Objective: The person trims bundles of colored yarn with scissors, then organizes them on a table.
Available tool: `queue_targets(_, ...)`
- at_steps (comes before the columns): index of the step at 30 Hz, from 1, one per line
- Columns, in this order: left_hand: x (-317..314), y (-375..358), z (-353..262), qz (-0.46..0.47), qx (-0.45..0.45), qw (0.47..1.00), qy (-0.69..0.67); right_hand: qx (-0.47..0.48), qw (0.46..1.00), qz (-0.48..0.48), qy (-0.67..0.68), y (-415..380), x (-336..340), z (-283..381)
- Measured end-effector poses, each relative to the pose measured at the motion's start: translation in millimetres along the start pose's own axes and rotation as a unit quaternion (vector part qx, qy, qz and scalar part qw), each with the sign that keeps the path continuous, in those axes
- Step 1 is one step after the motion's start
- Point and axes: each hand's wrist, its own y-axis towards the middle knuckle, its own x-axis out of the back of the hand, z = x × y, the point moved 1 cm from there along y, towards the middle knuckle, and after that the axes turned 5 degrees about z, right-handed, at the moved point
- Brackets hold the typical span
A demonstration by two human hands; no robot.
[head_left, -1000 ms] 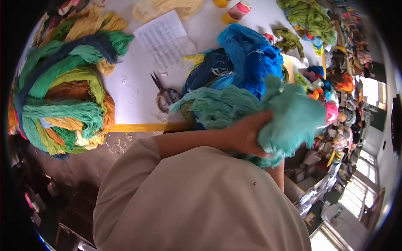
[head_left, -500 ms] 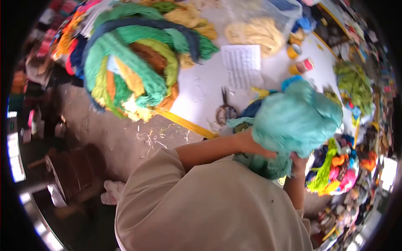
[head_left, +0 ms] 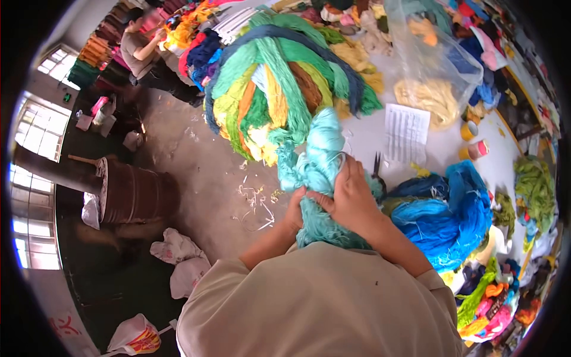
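Note:
A bundle of pale turquoise yarn [head_left: 324,157] is gripped between both hands in front of my chest. My left hand [head_left: 294,208] wraps its lower left side, thumb upward. On the right side, my right hand [head_left: 351,193] has its fingers closed round the same yarn. Loose turquoise strands hang below the hands against my shirt. Bright blue skeins [head_left: 440,214] lie on the table to the right of my right hand. Just beyond that hand are dark scissors [head_left: 377,169], partly hidden. A large pile of green, yellow and brown skeins [head_left: 285,77] lies ahead.
A printed sheet [head_left: 407,132], a plastic bag [head_left: 440,65] with cream yarn, and thread cones [head_left: 474,150] are on the white table. At left stand a rusty drum [head_left: 140,190] and white sacks [head_left: 181,256]. A person [head_left: 146,50] stands at upper left.
Both hands and the turquoise yarn have moved left, and the bundle is now narrower and upright. The view has shifted, showing the blue skeins and the other person.

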Motion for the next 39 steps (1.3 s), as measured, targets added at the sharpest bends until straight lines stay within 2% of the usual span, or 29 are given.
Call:
queue_targets(2, 6.5, -5.4, -18.2, 0.035, -0.052, 0.998, 0.011, 0.038, 0.998, 0.036, 0.023, 9.1, -5.4, 10.0)
queue_targets(4, 21.7, -11.0, -43.8, -0.059, -0.094, 0.992, 0.055, 0.09, 0.993, 0.047, 0.065, 25.6, -11.6, 14.4)
queue_targets(6, 42.1, -7.0, -81.6, -0.122, -0.129, 0.981, 0.077, 0.142, 0.988, 0.053, 0.024, 46.3, -14.5, 18.6)
queue_targets(8, 40.0, 9.2, -137.7, -0.078, -0.179, 0.975, 0.102, 0.167, 0.984, 0.068, 0.017, 72.6, -20.3, 22.2)
queue_targets(9, 29.6, 20.8, -164.1, -0.047, -0.219, 0.971, 0.083, 0.161, 0.984, 0.07, 0.032, 85.9, -29.4, 19.4)
queue_targets(11, 9.0, 45.8, -223.9, -0.079, -0.275, 0.95, 0.122, 0.128, 0.988, 0.074, 0.053, 114.6, -47.5, 15.7)
queue_targets(12, 16.3, 60.1, -254.1, -0.039, -0.302, 0.945, 0.124, 0.107, 0.989, 0.068, 0.077, 128.2, -58.0, 13.8)
queue_targets(14, 19.0, 86.3, -311.8, 0.079, -0.292, 0.95, 0.075, 0.089, 0.987, 0.058, 0.125, 159.2, -71.8, 9.6)
queue_targets(16, 3.3, 119.2, -364.3, 0.007, -0.32, 0.941, 0.111, 0.081, 0.989, 0.071, 0.102, 187.7, -82.2, 2.0)
queue_targets(18, -1.3, 160.8, -402.5, 0.041, -0.31, 0.947, 0.07, 0.052, 0.991, 0.077, 0.096, 214.2, -86.9, -0.7)
queue_targets(20, 46.0, 224.9, -444.9, 0.038, -0.282, 0.953, 0.102, 0.025, 0.989, 0.073, 0.123, 233.4, -94.8, -6.1)
queue_targets(21, 110.8, 272.4, -477.1, -0.145, -0.366, 0.796, 0.46, 0.006, 0.989, 0.07, 0.132, 239.6, -101.3, -10.8)
queue_targets(23, 130.8, 313.5, -473.0, -0.144, -0.355, 0.77, 0.51, -0.001, 0.988, 0.053, 0.146, 255.0, -106.8, -19.6)
queue_targets(24, 167.0, 338.8, -482.4, -0.208, -0.233, 0.832, 0.459, -0.008, 0.989, 0.048, 0.141, 262.4, -106.9, -23.7)
queue_targets(26, 140.2, 339.8, -461.6, -0.112, -0.254, 0.906, 0.319, 0.049, 0.998, -0.004, 0.041, 287.3, -102.8, -33.6)
queue_targets(27, 115.8, 327.3, -457.9, -0.173, -0.237, 0.873, 0.389, 0.062, 0.996, -0.04, 0.047, 306.5, -101.4, -32.3)
queue_targets(29, 94.0, 320.1, -440.2, -0.176, -0.239, 0.842, 0.451, 0.107, 0.99, -0.066, -0.07, 356.9, -83.4, -24.5)
queue_targets(31, 100.4, 328.9, -424.1, -0.123, -0.294, 0.823, 0.47, 0.144, 0.983, -0.072, -0.086, 417.5, -76.9, -14.9)
queue_targets(32, 105.0, 331.8, -417.7, -0.098, -0.334, 0.8, 0.488, 0.121, 0.981, -0.057, -0.14, 440.0, -87.8, -20.5)
queue_targets(33, 110.7, 333.0, -416.9, -0.068, -0.327, 0.792, 0.511, 0.099, 0.975, -0.042, -0.192, 458.7, -102.5, -33.0)
queue_targets(34, 110.2, 324.9, -425.4, -0.129, -0.258, 0.825, 0.485, 0.032, 0.965, 0.018, -0.26, 470.3, -125.2, -58.8)
queue_targets(35, 104.3, 308.6, -440.8, -0.19, -0.187, 0.85, 0.455, 0.035, 0.966, 0.018, -0.257, 472.4, -133.9, -68.8)
queue_targets(36, 87.7, 286.1, -463.1, -0.171, -0.109, 0.902, 0.382, 0.026, 0.969, 0.016, -0.244, 474.2, -139.0, -78.0)
queue_targets(38, 102.5, 269.3, -489.3, -0.178, -0.172, 0.879, 0.408, 0.007, 0.968, 0.031, -0.249, 483.4, -142.6, -82.7)
queue_targets(39, 113.4, 276.9, -483.1, -0.427, -0.372, 0.566, 0.6, 0.005, 0.969, 0.039, -0.244, 485.3, -146.1, -85.9)
